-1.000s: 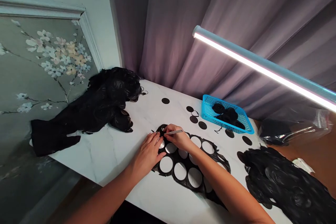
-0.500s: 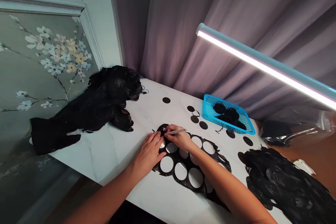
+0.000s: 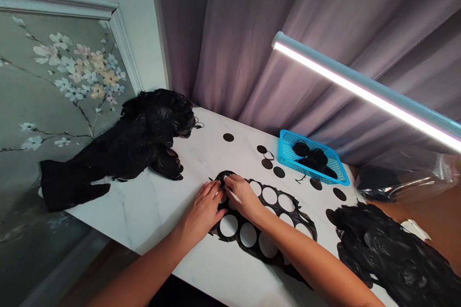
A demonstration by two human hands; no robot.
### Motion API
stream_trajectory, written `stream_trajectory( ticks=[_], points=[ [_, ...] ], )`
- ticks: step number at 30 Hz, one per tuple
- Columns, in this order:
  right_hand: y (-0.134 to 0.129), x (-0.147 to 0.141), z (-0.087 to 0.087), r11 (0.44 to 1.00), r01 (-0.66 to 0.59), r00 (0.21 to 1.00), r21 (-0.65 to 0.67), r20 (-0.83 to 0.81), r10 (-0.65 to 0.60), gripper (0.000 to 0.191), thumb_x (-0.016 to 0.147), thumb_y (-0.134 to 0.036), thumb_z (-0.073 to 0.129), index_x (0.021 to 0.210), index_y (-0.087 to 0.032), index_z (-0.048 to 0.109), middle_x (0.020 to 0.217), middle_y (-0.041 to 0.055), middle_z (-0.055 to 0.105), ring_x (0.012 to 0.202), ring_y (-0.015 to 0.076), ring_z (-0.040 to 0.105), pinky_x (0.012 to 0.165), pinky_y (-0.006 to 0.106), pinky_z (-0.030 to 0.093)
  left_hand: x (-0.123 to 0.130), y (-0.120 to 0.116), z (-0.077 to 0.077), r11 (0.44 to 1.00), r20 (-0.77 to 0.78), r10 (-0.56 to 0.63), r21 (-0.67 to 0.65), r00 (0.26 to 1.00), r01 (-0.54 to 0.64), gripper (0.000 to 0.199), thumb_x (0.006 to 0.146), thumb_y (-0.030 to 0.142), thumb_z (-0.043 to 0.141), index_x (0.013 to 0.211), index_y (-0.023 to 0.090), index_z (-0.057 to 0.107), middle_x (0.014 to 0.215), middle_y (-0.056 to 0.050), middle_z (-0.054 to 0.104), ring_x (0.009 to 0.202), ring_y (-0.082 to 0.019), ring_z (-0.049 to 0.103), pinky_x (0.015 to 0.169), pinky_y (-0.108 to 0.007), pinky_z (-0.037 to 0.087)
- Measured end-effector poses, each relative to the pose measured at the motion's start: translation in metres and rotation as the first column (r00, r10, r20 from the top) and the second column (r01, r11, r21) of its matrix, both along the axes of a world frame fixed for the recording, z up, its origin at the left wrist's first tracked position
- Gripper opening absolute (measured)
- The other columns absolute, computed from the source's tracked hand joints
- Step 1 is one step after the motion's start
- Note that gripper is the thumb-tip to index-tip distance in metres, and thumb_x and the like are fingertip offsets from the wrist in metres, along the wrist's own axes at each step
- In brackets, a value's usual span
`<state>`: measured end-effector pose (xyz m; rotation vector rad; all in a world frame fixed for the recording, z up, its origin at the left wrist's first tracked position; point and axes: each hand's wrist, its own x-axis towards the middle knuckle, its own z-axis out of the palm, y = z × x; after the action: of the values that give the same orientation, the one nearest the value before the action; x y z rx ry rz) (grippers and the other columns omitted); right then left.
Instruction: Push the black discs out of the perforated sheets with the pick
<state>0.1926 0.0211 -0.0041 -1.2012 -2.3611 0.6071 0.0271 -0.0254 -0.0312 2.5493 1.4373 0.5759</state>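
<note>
A thin black sheet (image 3: 298, 212) with rows of round holes lies on the white marbled table (image 3: 201, 153). My left hand (image 3: 202, 208) rests flat on the sheet's left end, fingers stretched out. Beside it, my right hand (image 3: 245, 196) is closed around a slim, light-coloured, pen-like tool (image 3: 235, 195). The tool's tip is hidden by the fingers, so I cannot tell its kind. Under the fingertips of both hands is a round spot of black strands (image 3: 224, 174) at the sheet's far left corner.
Loose black discs (image 3: 279, 171) are scattered beyond the sheet. A blue basket (image 3: 340, 172) holds more black pieces. Heaps of black material lie at left (image 3: 133, 139) and right (image 3: 392, 244). A lit tube lamp (image 3: 360, 91) hangs over the right side.
The tool in my right hand has swung from pointing right to a steeper slant towards me, and the right hand has turned with it. My left hand has stayed in place.
</note>
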Motion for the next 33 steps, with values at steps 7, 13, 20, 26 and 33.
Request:
stream_trajectory(
  ticks=[7,13,20,26,33],
  points=[
    [0.051,0.045,0.007,0.915,0.326,0.945,0.238,-0.071,-0.318,0.015,0.082,-0.014,0.043,0.069,-0.022,0.041,0.072,0.0036,0.052,0.07,0.0192,0.045,0.066,0.03,0.034,-0.001,-0.002,0.001,1.0,0.018,0.016,-0.01,1.0,-0.016,0.047,0.089,0.031,0.063,0.131,0.016,0.052,0.143,-0.017,0.05,0.134,-0.032,0.045,0.112,-0.051,0.034],
    [0.065,0.105,0.047,0.771,0.637,0.703,-0.02,-0.395,-0.591,0.027,0.078,-0.029,0.055,0.059,-0.023,0.036,0.056,-0.004,0.042,0.057,0.0137,0.038,0.056,0.027,0.029,-0.003,0.0,0.017,0.999,0.106,0.034,-0.015,0.994,-0.033,0.041,0.089,0.036,0.062,0.126,0.021,0.056,0.133,-0.013,0.057,0.131,-0.033,0.046,0.111,-0.055,0.032],
    [-0.013,0.074,0.067,0.684,-0.212,0.653,-0.697,-0.622,-0.432,0.032,0.071,-0.031,0.075,0.067,-0.02,0.045,0.071,-0.0011,0.057,0.058,0.0101,0.048,0.042,0.019,0.034,0.027,0.012,0.064,0.797,0.685,0.108,-0.493,0.721,0.349,0.071,0.086,0.026,0.062,0.149,0.025,0.027,0.141,-0.012,0.048,0.131,-0.027,0.045,0.106,-0.045,0.039],
    [-0.026,0.091,0.054,0.568,-0.356,0.38,-0.742,-0.67,-0.638,0.04,0.069,-0.025,0.082,0.067,-0.019,0.043,0.066,-0.0023,0.053,0.065,0.0083,0.054,0.04,0.011,0.032,0.053,0.019,0.091,0.55,0.769,0.43,-0.639,0.473,0.538,0.058,0.085,0.028,0.065,0.138,0.02,0.04,0.107,-0.008,0.066,0.099,-0.022,0.066,0.088,-0.039,0.049],
    [-0.046,0.112,0.038,0.503,-0.423,0.204,-0.754,-0.619,-0.758,0.036,0.068,-0.017,0.083,0.067,-0.017,0.047,0.069,-0.0022,0.055,0.063,0.005,0.055,0.047,0.009,0.045,0.061,0.017,0.103,0.419,0.779,0.479,-0.608,0.405,0.674,0.045,0.09,0.029,0.063,0.132,0.018,0.047,0.108,-0.012,0.069,0.106,-0.025,0.064,0.094,-0.042,0.046]
  ],
)
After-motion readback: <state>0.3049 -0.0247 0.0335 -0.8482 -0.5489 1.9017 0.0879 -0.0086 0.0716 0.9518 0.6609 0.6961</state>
